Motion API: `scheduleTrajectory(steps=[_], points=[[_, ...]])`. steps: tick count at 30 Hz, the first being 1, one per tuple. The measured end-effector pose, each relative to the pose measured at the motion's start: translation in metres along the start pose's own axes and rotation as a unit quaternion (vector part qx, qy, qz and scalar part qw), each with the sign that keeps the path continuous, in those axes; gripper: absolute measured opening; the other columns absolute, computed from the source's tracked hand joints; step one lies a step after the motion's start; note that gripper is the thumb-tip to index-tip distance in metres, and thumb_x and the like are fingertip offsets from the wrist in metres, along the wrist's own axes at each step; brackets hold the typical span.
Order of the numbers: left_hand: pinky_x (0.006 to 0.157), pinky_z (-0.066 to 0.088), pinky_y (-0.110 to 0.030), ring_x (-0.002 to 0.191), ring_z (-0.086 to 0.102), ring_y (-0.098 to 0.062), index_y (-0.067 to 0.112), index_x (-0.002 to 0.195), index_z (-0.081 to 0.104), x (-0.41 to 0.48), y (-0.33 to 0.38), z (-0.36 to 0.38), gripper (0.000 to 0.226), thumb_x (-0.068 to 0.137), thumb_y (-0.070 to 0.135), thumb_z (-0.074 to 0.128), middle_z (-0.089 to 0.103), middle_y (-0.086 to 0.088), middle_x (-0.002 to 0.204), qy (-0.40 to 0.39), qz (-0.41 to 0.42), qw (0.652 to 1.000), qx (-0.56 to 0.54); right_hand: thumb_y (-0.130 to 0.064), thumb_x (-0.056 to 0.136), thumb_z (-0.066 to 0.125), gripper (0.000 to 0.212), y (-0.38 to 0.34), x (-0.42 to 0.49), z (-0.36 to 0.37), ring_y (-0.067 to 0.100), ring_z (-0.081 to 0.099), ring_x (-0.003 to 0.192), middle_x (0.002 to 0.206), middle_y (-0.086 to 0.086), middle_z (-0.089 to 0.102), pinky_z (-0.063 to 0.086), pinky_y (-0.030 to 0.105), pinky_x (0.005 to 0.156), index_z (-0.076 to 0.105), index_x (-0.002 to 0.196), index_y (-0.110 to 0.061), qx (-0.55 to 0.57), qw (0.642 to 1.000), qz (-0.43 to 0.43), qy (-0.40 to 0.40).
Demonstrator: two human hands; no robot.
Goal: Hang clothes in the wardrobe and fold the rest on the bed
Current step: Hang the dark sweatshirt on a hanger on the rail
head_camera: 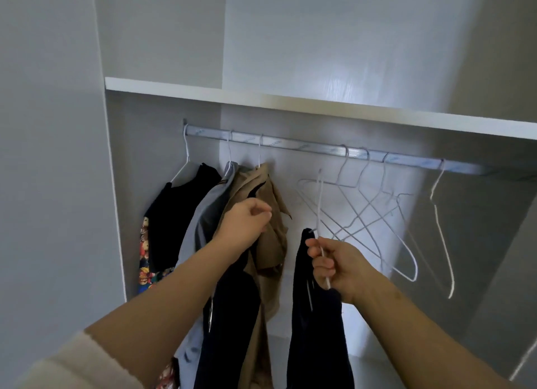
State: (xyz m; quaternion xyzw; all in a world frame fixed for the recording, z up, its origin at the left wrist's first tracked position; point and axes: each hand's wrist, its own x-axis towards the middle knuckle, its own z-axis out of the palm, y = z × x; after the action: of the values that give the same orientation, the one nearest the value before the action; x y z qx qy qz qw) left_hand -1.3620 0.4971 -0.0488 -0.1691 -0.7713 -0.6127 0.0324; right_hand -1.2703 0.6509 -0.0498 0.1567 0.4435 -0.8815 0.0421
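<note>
Right hand (338,268): fingers (321,262) clenched around the white wire hanger (319,202); hook end up, just short of the rail (290,144), not on it. Dark garment (313,316) draped from that hanger, hanging straight down below the fingers. Left hand (247,225): fingers curled shut, pinching dark cloth (232,316) that drops below the wrist; whether same piece as right-hand garment, cannot tell. Directly behind left fingers: tan shirt (270,202) on the rail. Left of it: grey garment (197,220), then black top (177,214) with patterned edge. Right of right-hand fingers: cluster of bare wire hangers (374,214) on rail, tilted and tangled. Above all: white shelf (261,96).
</note>
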Motion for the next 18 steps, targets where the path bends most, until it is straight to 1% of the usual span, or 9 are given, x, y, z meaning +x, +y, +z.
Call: scheduleTrajectory(steps=[2, 3, 6, 8, 9, 11, 14, 15, 18], points=[[0.072, 0.041, -0.022, 0.082, 0.057, -0.009, 0.031, 0.077, 0.060, 0.036, -0.006, 0.001, 0.018, 0.089, 0.017, 0.057, 0.060, 0.013, 0.081, -0.006, 0.015, 0.999, 0.030, -0.014, 0.100, 0.032, 0.031, -0.016, 0.030, 0.011, 0.005, 0.030, 0.021, 0.041, 0.003, 0.046, 0.021, 0.012, 0.022, 0.049, 0.075, -0.004, 0.020, 1.000, -0.011, 0.005], [0.075, 0.040, -0.021, 0.085, 0.055, -0.008, 0.029, 0.079, 0.060, 0.055, -0.008, 0.001, 0.016, 0.089, 0.017, 0.057, 0.059, 0.014, 0.082, -0.012, 0.024, 0.998, 0.057, -0.014, 0.100, 0.032, 0.032, -0.025, 0.046, 0.016, 0.005, 0.029, 0.021, 0.041, 0.003, 0.046, 0.021, 0.012, 0.022, 0.048, 0.075, -0.004, 0.027, 0.999, -0.018, 0.008], [0.076, 0.036, -0.015, 0.096, 0.054, -0.009, 0.020, 0.095, 0.065, 0.106, -0.015, 0.002, 0.011, 0.089, 0.016, 0.056, 0.059, 0.007, 0.098, -0.038, 0.060, 0.988, 0.140, -0.012, 0.099, 0.031, 0.031, -0.055, 0.088, 0.032, 0.005, 0.027, 0.020, 0.039, 0.002, 0.044, 0.018, 0.012, 0.022, 0.046, 0.073, -0.005, 0.025, 0.999, -0.043, 0.022], [0.077, 0.034, -0.013, 0.108, 0.054, -0.015, 0.016, 0.096, 0.066, 0.139, -0.019, 0.001, 0.013, 0.088, 0.013, 0.056, 0.058, 0.002, 0.111, -0.038, 0.092, 0.980, 0.174, -0.011, 0.098, 0.032, 0.030, -0.075, 0.113, 0.043, 0.005, 0.026, 0.020, 0.039, 0.002, 0.044, 0.017, 0.012, 0.021, 0.046, 0.071, -0.005, 0.016, 0.998, -0.055, 0.030], [0.079, 0.035, -0.014, 0.110, 0.053, -0.016, 0.015, 0.095, 0.067, 0.153, -0.020, 0.000, 0.014, 0.088, 0.012, 0.056, 0.058, 0.000, 0.114, -0.034, 0.107, 0.975, 0.190, -0.010, 0.097, 0.032, 0.030, -0.083, 0.125, 0.049, 0.004, 0.026, 0.020, 0.039, 0.002, 0.044, 0.017, 0.012, 0.021, 0.045, 0.071, -0.005, 0.014, 0.997, -0.061, 0.033], [0.088, 0.039, -0.020, 0.107, 0.055, -0.018, 0.014, 0.096, 0.068, 0.178, -0.023, 0.001, 0.015, 0.086, 0.013, 0.057, 0.061, -0.002, 0.110, -0.035, 0.128, 0.968, 0.212, -0.010, 0.097, 0.032, 0.030, -0.095, 0.147, 0.057, 0.004, 0.025, 0.019, 0.039, 0.002, 0.043, 0.016, 0.013, 0.021, 0.044, 0.070, -0.006, 0.012, 0.996, -0.074, 0.038], [0.087, 0.040, -0.022, 0.104, 0.055, -0.018, 0.016, 0.097, 0.067, 0.202, -0.034, 0.004, 0.014, 0.086, 0.013, 0.058, 0.059, -0.001, 0.106, -0.049, 0.133, 0.967, 0.213, -0.010, 0.098, 0.031, 0.030, -0.100, 0.178, 0.065, 0.004, 0.025, 0.019, 0.038, 0.002, 0.044, 0.016, 0.012, 0.021, 0.044, 0.071, -0.006, 0.004, 0.995, -0.087, 0.051], [0.088, 0.040, -0.022, 0.106, 0.054, -0.019, 0.018, 0.097, 0.067, 0.207, -0.039, 0.005, 0.015, 0.086, 0.014, 0.059, 0.057, -0.001, 0.109, -0.051, 0.126, 0.967, 0.216, -0.009, 0.098, 0.030, 0.029, -0.100, 0.188, 0.067, 0.004, 0.025, 0.019, 0.038, 0.002, 0.044, 0.016, 0.012, 0.021, 0.044, 0.072, -0.006, 0.003, 0.995, -0.087, 0.054], [0.097, 0.039, -0.028, 0.114, 0.047, -0.021, 0.021, 0.099, 0.067, 0.216, -0.057, 0.008, 0.017, 0.085, 0.015, 0.059, 0.054, -0.004, 0.118, -0.054, 0.107, 0.963, 0.240, -0.010, 0.099, 0.030, 0.029, -0.094, 0.215, 0.071, 0.005, 0.026, 0.020, 0.039, 0.003, 0.046, 0.018, 0.012, 0.022, 0.043, 0.073, -0.007, -0.007, 0.995, -0.073, 0.063]])
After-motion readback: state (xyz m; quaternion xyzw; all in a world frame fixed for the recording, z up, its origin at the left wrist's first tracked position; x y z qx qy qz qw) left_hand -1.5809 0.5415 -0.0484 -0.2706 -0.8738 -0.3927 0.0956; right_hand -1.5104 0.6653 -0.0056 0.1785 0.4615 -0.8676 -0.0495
